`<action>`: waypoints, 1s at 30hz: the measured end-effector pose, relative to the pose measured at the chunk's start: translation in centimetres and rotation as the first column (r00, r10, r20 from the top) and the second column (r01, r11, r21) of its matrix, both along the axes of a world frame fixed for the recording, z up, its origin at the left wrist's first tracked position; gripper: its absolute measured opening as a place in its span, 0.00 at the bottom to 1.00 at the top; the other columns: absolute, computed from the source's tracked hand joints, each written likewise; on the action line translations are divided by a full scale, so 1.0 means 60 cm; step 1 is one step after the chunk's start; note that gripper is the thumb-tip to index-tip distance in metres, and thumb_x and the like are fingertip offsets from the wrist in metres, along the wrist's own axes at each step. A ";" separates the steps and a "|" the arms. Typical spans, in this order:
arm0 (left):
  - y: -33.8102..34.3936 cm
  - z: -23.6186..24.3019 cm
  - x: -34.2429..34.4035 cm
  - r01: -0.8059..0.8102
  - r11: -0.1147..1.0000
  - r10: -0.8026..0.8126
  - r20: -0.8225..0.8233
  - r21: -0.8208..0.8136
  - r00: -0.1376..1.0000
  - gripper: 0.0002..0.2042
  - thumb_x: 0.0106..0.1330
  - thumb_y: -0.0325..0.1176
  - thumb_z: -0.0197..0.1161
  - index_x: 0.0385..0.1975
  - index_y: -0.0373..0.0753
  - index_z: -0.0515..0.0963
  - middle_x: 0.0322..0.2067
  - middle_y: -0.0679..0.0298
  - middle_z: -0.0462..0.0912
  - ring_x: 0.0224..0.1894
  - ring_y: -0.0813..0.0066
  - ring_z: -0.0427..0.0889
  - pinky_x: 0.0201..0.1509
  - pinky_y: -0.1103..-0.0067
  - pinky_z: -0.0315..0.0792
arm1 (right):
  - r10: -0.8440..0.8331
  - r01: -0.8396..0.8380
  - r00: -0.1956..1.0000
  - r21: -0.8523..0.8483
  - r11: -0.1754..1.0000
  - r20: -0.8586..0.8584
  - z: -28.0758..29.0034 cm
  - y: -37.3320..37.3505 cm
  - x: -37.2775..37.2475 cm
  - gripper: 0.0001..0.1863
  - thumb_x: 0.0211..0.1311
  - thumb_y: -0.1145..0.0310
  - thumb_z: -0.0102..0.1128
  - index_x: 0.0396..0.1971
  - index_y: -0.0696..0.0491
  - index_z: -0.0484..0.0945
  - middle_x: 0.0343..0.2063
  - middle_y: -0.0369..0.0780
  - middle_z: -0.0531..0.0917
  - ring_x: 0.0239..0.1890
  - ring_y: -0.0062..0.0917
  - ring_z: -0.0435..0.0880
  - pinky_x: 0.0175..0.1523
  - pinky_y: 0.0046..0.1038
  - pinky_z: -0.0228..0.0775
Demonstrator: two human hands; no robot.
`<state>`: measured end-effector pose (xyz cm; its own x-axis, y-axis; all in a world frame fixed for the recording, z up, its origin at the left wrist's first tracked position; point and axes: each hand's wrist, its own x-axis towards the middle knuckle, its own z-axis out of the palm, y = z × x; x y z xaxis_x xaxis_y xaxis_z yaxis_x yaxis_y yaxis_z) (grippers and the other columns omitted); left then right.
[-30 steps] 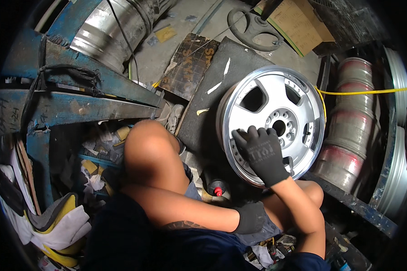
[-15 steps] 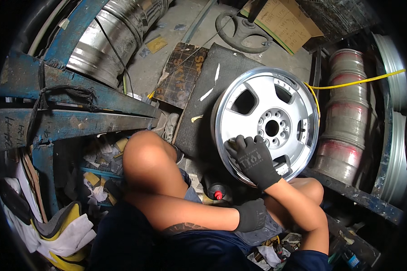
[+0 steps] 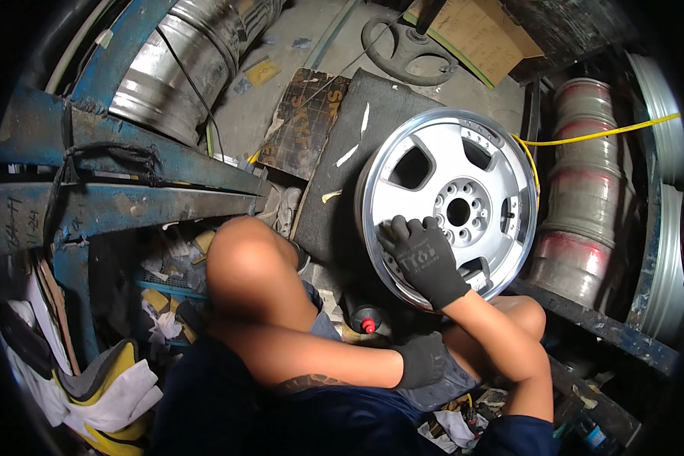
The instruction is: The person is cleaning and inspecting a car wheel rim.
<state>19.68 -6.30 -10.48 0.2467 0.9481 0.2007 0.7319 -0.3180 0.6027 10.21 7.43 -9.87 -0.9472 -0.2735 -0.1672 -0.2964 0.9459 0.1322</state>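
A silver alloy wheel rim [image 3: 406,209] with a polished lip leans tilted in front of me, its face toward me. My right hand [image 3: 428,262], in a dark grey glove, presses on the lower left of its face beside the hub holes. Its fingers are bent, and whatever may be under them is hidden. Lower down, my gloved left hand [image 3: 422,361] rests on my lap by my right thigh. Only its back shows; the fingers are tucked from sight. Between my legs stands a dark container with a red cap [image 3: 368,326].
Stacked metal rims [image 3: 577,201] stand on a rack at right, with a yellow hose [image 3: 600,137] crossing there. A blue steel frame [image 3: 129,209] and a large metal wheel [image 3: 175,80] are at left. A grey mat [image 3: 349,175] lies behind the rim. Farther off sits a steering wheel [image 3: 410,64].
My right hand has slid slightly up across the rim's face. My left hand stays in place on my lap, and the rim has barely moved.
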 end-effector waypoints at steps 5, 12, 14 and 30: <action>0.004 0.002 0.003 -0.025 1.000 0.025 -0.018 0.001 1.000 0.05 0.51 0.34 0.62 0.18 0.47 0.84 0.23 0.64 0.83 0.30 0.62 0.79 0.38 0.68 0.67 | -0.049 0.050 0.997 0.014 0.999 -0.055 0.019 -0.003 0.000 0.18 0.61 0.63 0.55 0.51 0.41 0.80 0.38 0.36 0.76 0.37 0.26 0.77 0.45 0.34 0.67; 0.006 -0.013 0.013 -0.019 0.999 0.020 -0.044 0.034 0.999 0.05 0.50 0.35 0.63 0.19 0.47 0.84 0.23 0.64 0.83 0.31 0.62 0.79 0.38 0.67 0.67 | 0.046 -0.044 0.998 -0.048 0.998 0.048 0.018 -0.001 0.018 0.17 0.59 0.63 0.56 0.49 0.45 0.79 0.37 0.37 0.76 0.35 0.25 0.79 0.40 0.31 0.67; 0.005 -0.009 0.012 -0.024 1.000 0.024 -0.069 -0.006 0.997 0.05 0.50 0.35 0.63 0.20 0.47 0.85 0.23 0.64 0.83 0.31 0.62 0.79 0.39 0.67 0.68 | -0.001 -0.001 1.000 -0.078 0.997 -0.017 0.029 -0.001 0.020 0.18 0.58 0.62 0.58 0.49 0.45 0.78 0.38 0.37 0.76 0.35 0.26 0.80 0.42 0.32 0.68; 0.008 0.007 0.001 0.059 0.996 -0.064 -0.078 -0.060 0.995 0.07 0.55 0.35 0.61 0.23 0.46 0.87 0.27 0.64 0.85 0.33 0.62 0.81 0.42 0.65 0.69 | -0.051 0.053 0.998 -0.086 0.995 0.023 0.018 0.001 0.001 0.21 0.59 0.61 0.57 0.54 0.44 0.76 0.39 0.36 0.75 0.37 0.25 0.78 0.46 0.33 0.67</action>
